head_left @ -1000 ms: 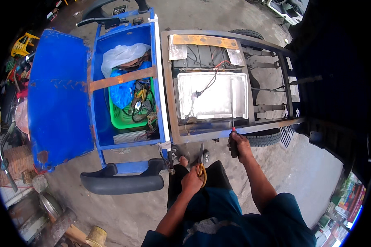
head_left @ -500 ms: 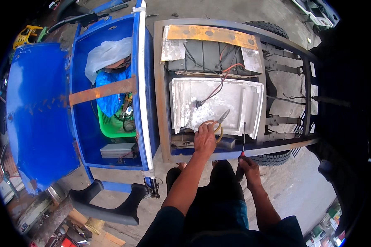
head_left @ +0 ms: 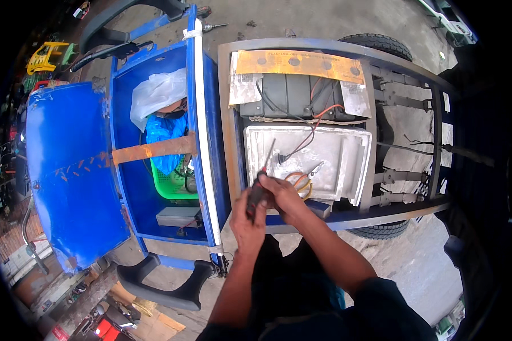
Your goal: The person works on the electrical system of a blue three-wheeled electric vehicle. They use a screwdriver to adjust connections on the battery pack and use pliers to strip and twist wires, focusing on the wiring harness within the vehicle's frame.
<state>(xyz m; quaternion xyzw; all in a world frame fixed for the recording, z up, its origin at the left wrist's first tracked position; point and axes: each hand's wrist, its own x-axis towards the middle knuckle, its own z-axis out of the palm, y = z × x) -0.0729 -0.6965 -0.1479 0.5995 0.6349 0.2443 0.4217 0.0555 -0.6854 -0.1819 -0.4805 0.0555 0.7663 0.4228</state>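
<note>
Both my hands meet around a screwdriver [head_left: 257, 196] with a black and red handle, over the front left of the white tray [head_left: 347, 165]. Its thin shaft points up and away over the tray. My right hand [head_left: 283, 196] is closed around the handle's upper part, near the shaft. My left hand [head_left: 248, 223] grips the lower end of the same handle. Just right of them, a scissors-like tool [head_left: 308, 181] with looped orange and yellow handles lies on the tray. A black connector [head_left: 281, 158] on red and black wires rests on the tray behind it.
Dark batteries [head_left: 284, 94] sit behind the tray under a yellow strip [head_left: 301, 63], inside a metal frame [head_left: 227, 148]. To the left stands a blue box [head_left: 139, 193] holding a green basket [head_left: 168, 187] and a grey metal unit [head_left: 178, 216]. Tyres [head_left: 381, 230] flank the frame.
My left hand has let go of the scissors-like tool, which now lies on the tray. My right hand has brought the screwdriver leftward, and the left hand has closed on its handle.
</note>
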